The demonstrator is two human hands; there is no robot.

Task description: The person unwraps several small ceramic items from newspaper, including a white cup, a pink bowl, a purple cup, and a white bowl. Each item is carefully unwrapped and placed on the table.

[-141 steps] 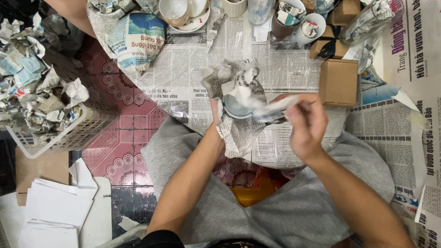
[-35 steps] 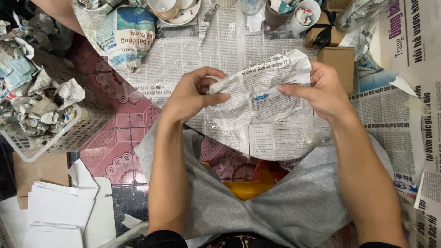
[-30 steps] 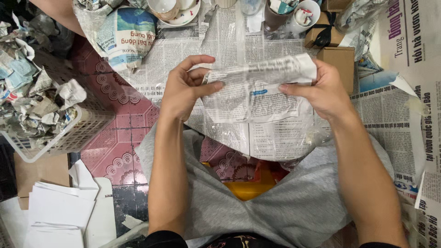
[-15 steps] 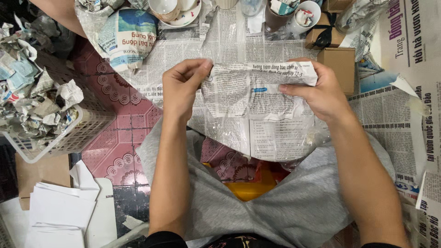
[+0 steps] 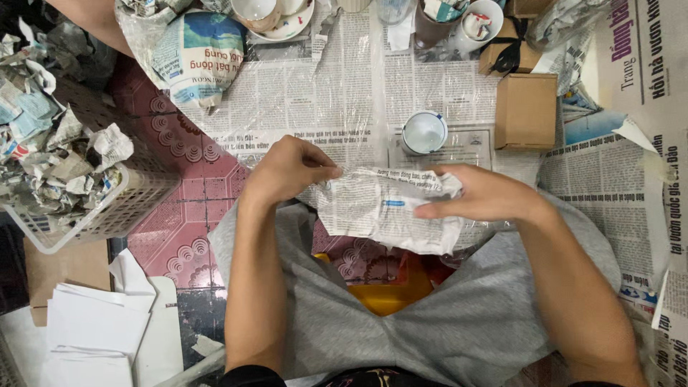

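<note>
A crumpled sheet of newspaper [image 5: 383,211] is stretched between both hands above my lap. My left hand [image 5: 287,168] pinches its upper left corner. My right hand [image 5: 476,193] lies over its right side, fingers closed on the paper. Just beyond the sheet a white mug with a blue rim [image 5: 423,132] stands upright on newspapers spread over the floor [image 5: 322,93].
A white basket [image 5: 107,208] of crumpled newspaper stands at the left. A paper-wrapped bundle [image 5: 201,54], cups and saucers [image 5: 276,14] lie at the top. Brown cardboard boxes [image 5: 525,111] sit at the right. White papers [image 5: 93,330] lie at lower left.
The sheet, held up wide a second ago, has come down and folded smaller toward my lap. The mug, wrapped in paper several seconds ago, now stands bare on the floor.
</note>
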